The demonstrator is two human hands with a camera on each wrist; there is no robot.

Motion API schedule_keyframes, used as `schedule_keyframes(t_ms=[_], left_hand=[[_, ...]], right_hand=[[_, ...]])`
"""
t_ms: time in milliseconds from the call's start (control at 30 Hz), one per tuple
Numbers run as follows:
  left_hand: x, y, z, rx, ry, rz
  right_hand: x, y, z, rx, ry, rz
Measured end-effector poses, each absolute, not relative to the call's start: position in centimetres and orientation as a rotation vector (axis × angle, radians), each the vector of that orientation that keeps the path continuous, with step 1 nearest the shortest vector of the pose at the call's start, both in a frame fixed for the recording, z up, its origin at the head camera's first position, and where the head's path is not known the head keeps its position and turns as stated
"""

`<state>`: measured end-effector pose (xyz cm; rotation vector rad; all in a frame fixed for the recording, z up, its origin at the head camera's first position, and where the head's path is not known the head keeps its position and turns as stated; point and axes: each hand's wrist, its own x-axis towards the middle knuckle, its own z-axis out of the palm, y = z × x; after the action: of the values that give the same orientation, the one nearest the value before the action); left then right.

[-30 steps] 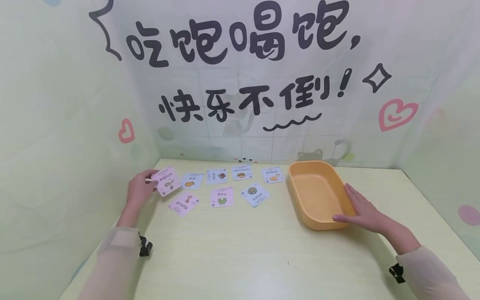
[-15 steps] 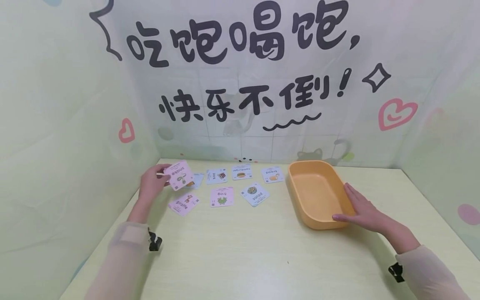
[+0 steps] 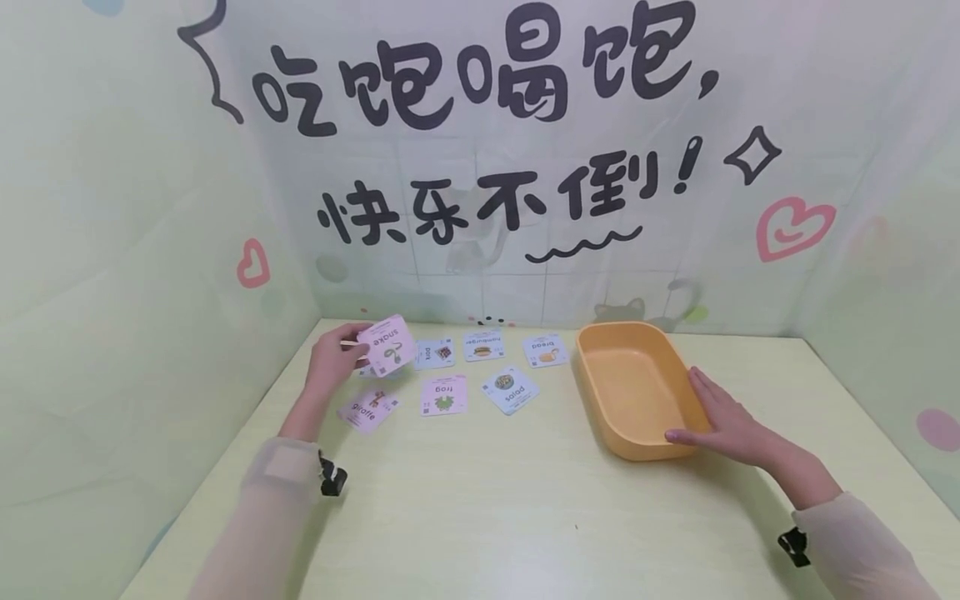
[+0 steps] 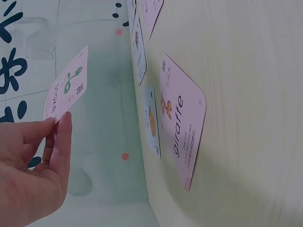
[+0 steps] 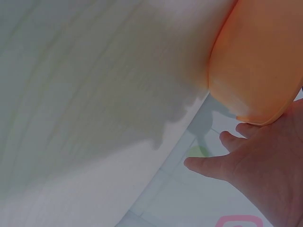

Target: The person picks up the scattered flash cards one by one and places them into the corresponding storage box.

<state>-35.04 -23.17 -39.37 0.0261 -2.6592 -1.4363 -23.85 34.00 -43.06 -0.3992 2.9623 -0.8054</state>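
Left of centre in the head view, the person's left hand [image 3: 330, 367] holds a square pink paper card marked "snake" [image 3: 388, 346] by its edge, fingers [image 4: 65, 135] and thumb pinched together, tilted above the bench [image 3: 525, 517]. The snake card partly covers a pale blue card with an orange picture [image 4: 151, 120]. Just below it on the bench lies a pink "giraffe" card [image 3: 369, 410], with a pink "frog" card [image 3: 444, 395] and a pale blue "salad" card [image 3: 510, 390] towards the middle. Pale blue "pork" [image 3: 437, 353], "hamburger" [image 3: 483, 344] and "bread" [image 3: 546, 351] cards form a row behind. At centre right, the right hand [image 3: 727, 425] rests against the right side of an orange tray with rounded corners [image 3: 637, 400], fingers straight and thumb spread at the near rim.
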Motion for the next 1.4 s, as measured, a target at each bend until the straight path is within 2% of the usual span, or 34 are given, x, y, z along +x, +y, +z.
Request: schedule_keyframes(t_ms=[800,1400], left_hand=[[-36.3,-14.9,-37.6,-0.113,-2.602,-1.616],[-36.4,-8.9,-37.6,-0.244,-2.563,-1.727]], right_hand=[[-23.8,34.0,-42.7,-0.363,2.930,-0.838],[-23.7,33.9,-42.9,-0.380,2.947,-0.837]])
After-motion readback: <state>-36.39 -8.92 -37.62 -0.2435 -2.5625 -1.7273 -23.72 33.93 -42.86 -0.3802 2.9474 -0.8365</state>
